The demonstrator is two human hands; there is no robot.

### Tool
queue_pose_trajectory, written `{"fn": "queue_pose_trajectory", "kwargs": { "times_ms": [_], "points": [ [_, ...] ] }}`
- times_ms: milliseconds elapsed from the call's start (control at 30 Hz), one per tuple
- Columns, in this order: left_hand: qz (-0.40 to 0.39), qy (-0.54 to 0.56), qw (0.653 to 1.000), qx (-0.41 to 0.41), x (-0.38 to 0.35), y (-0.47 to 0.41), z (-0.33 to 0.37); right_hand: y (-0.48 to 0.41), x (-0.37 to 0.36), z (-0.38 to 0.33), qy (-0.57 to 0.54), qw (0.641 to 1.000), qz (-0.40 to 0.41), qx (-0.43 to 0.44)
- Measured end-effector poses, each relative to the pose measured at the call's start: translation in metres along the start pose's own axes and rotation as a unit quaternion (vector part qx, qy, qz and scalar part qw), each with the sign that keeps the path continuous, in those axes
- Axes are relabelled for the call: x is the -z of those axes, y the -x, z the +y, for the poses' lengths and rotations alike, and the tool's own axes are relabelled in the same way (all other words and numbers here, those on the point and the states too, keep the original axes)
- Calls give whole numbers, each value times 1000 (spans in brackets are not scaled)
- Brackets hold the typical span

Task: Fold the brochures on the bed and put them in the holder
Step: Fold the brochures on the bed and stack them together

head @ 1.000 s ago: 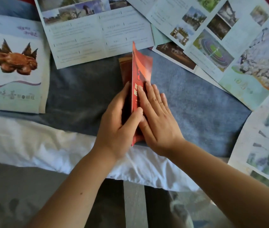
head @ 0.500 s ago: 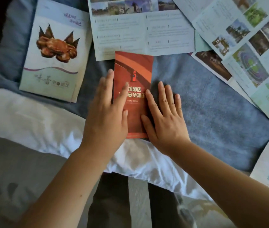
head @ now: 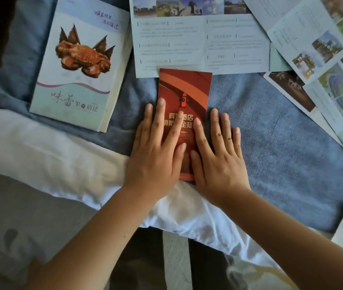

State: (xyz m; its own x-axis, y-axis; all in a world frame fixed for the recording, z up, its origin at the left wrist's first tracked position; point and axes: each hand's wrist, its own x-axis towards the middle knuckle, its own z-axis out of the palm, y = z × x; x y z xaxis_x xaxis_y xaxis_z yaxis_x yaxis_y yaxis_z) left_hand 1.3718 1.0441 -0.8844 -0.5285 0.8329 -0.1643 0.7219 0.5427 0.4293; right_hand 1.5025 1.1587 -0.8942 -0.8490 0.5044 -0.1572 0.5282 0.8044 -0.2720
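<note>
I have the red brochure [head: 185, 88] lying folded on the blue blanket [head: 271, 132] near the bed's edge. Both hands lie flat and grasp nothing: the left hand [head: 156, 160] spreads straight fingers over its left half, and the right hand [head: 218, 164] presses along its right edge. The bed looks soft, so I'd press firmly along the creases with the corners aligned. The crab brochure [head: 78, 63] and open leaflets [head: 199, 38] lie nearby; no holder shows.
</note>
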Motion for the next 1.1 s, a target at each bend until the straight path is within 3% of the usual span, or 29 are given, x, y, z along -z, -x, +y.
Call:
{"fn": "queue_pose_trajectory", "kwargs": {
  "times_ms": [300, 533, 833, 1100],
  "points": [
    [21, 87, 996, 17, 27, -4, -10, -20, -1, -23, 9, 999, -21, 44],
    [64, 56, 996, 11, 73, -19, -55, -65, -10, -80, 1, 997, -12, 74],
    [36, 23, 997, 61, 127, -49, -128, -144, -11, -147, 45, 992, -32, 114],
    [23, -11, 994, 104, 123, -67, -158, -169, -3, -160, 47, 994, -46, 83]
  ]
}}
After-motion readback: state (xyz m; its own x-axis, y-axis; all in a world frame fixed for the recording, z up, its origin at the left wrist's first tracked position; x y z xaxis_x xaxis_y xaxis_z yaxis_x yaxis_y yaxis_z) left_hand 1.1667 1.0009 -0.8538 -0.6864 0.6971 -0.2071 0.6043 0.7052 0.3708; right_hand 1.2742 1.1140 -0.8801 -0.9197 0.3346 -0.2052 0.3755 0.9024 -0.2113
